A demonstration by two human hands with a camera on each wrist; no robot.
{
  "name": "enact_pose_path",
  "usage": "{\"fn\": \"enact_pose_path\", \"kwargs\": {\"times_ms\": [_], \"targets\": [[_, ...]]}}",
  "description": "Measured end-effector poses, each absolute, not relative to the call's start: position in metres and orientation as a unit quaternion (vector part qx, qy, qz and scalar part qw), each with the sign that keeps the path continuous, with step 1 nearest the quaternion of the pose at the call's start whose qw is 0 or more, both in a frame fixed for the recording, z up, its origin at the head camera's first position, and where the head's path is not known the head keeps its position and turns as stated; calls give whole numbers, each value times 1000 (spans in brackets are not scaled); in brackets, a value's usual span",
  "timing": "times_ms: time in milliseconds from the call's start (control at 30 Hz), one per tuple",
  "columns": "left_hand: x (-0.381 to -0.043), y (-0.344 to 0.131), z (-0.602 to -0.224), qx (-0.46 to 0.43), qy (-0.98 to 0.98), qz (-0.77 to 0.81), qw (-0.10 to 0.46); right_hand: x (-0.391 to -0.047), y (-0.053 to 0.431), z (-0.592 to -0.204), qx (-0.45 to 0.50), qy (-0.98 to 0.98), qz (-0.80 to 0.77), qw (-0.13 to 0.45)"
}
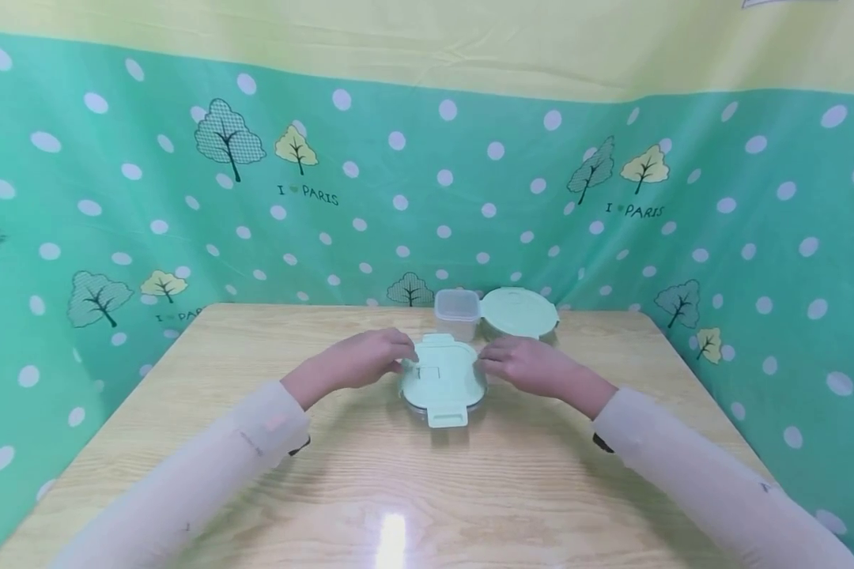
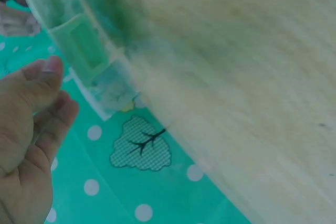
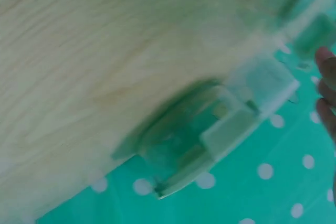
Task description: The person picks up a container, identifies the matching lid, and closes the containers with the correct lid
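Note:
A clear container with a mint-green snap lid sits on the table between my two hands. Its front tab and rear tab stick outward. My left hand is at the lid's left side. In the left wrist view, the thumb and fingers of this hand are loosely bent beside a green side latch, with a gap between. My right hand is at the lid's right edge. Only its fingertips show in the right wrist view, close to a green latch.
Behind the lidded container stand a small translucent square box and a round container with a mint-green lid, near the table's back edge. The wooden table meets a green dotted curtain behind and at both sides.

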State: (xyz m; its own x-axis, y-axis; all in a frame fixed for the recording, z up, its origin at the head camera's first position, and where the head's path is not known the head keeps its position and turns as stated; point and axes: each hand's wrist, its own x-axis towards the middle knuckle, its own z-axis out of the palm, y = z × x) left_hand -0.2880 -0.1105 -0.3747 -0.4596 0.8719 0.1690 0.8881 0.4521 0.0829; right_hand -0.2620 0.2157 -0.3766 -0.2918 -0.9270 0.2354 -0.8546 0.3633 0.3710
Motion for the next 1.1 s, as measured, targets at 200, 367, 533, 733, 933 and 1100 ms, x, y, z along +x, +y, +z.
{"fn": "enact_pose_path", "kwargs": {"times_ms": [200,367,533,733,933,1100], "targets": [[-301,-94,-375,-515,-850,-99,44,-252,197,-371,546,-823,19,155],[-309,-79,-380,-503,-859,-88,24,-247,185,-373,575,-806,41,133],[-316,-69,-384,-495,-864,-91,15,-244,180,-376,577,-808,48,113],[-319,-65,-385,-489,-866,-104,5,-240,177,-375,569,-817,47,80],[-318,-65,-386,-486,-866,-119,12,-240,176,-370,556,-829,25,60],[-317,-66,-389,-474,-872,-119,8,-241,181,-370,556,-829,29,47]]}}
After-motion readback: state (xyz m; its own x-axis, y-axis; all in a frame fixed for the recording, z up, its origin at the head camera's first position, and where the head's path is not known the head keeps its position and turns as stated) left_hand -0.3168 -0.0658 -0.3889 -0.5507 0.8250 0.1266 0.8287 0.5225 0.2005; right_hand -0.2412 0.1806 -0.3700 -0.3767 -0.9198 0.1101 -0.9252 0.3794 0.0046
